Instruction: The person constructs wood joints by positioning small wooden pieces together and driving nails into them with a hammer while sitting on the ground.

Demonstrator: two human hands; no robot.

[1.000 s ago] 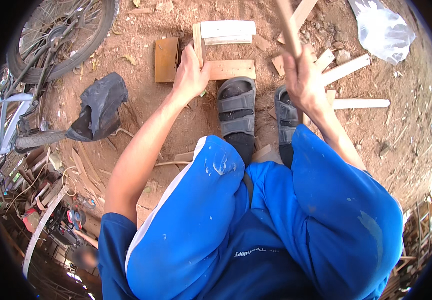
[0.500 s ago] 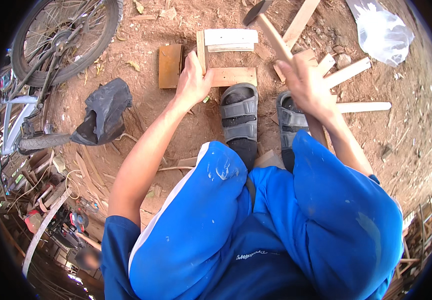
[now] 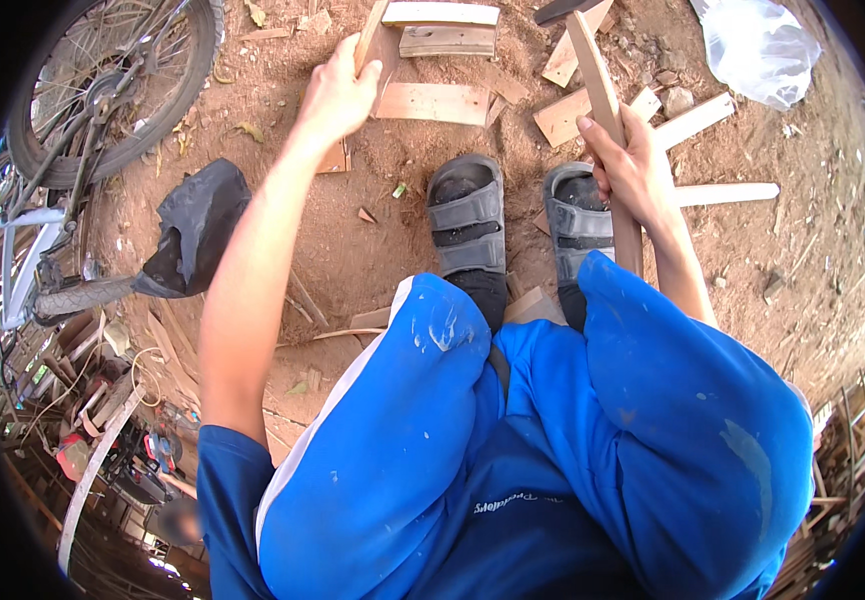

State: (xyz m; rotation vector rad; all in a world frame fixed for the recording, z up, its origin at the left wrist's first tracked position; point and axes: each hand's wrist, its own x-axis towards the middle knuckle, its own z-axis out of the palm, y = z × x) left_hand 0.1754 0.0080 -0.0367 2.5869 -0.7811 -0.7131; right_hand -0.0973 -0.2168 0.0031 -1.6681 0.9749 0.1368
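Observation:
My left hand (image 3: 341,95) is closed around the edge of an upright wooden board (image 3: 373,32) that forms one side of a small frame. Pale slats, among them a lower slat (image 3: 433,102) and a white-edged upper slat (image 3: 443,14), run right from that board. Brown wood (image 3: 335,158) shows partly under my left wrist. In my right hand (image 3: 635,172) is a hammer (image 3: 601,85), gripped by its long wooden handle. Its dark head lies at the top edge of the view, partly cut off. The handle's lower end reaches down beside my right sandal (image 3: 581,215).
Loose wood offcuts (image 3: 698,122) lie on the dirt at the right, near a clear plastic bag (image 3: 761,55). A bicycle (image 3: 103,100) and a black plastic bag (image 3: 198,225) are at the left. My left sandal (image 3: 468,215) stands below the frame.
The wooden frame and my left hand have shifted up and left, and the frame appears tilted. The hammer has swung more upright, its head moving right. My right hand has dropped slightly.

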